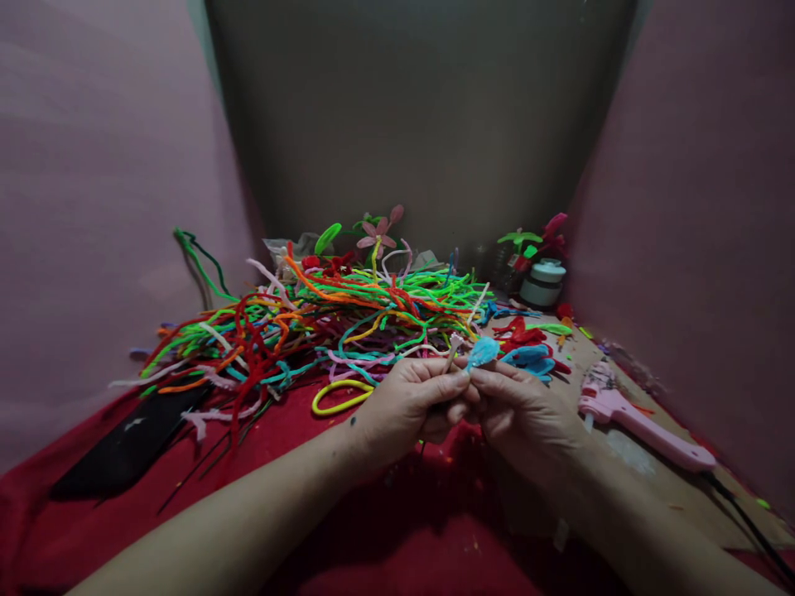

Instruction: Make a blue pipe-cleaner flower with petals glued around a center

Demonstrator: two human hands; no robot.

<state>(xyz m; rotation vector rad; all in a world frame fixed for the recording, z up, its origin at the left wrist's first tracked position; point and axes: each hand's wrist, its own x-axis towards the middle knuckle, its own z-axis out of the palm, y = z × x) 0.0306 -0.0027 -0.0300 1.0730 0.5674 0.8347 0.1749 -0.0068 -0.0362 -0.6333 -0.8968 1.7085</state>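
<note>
My left hand [410, 401] is closed in a pinch around a thin stem [455, 343] with a pale, fuzzy tip that sticks up above the thumb. Right against it, my right hand [527, 418] pinches the base of a light-blue pipe-cleaner petal [483, 352]. The fingertips of both hands meet, and the petal's lower end is hidden between them. Just behind my right hand lie more blue petals [531, 361] and some red fuzzy pieces [520, 335].
A large heap of coloured pipe cleaners [378, 302] spreads behind my hands. To the right, a pink glue gun [649, 426] with a black cord lies on a board. A lidded jar [542, 284] stands at the back; a flat black object [133, 439] lies left on the red cloth.
</note>
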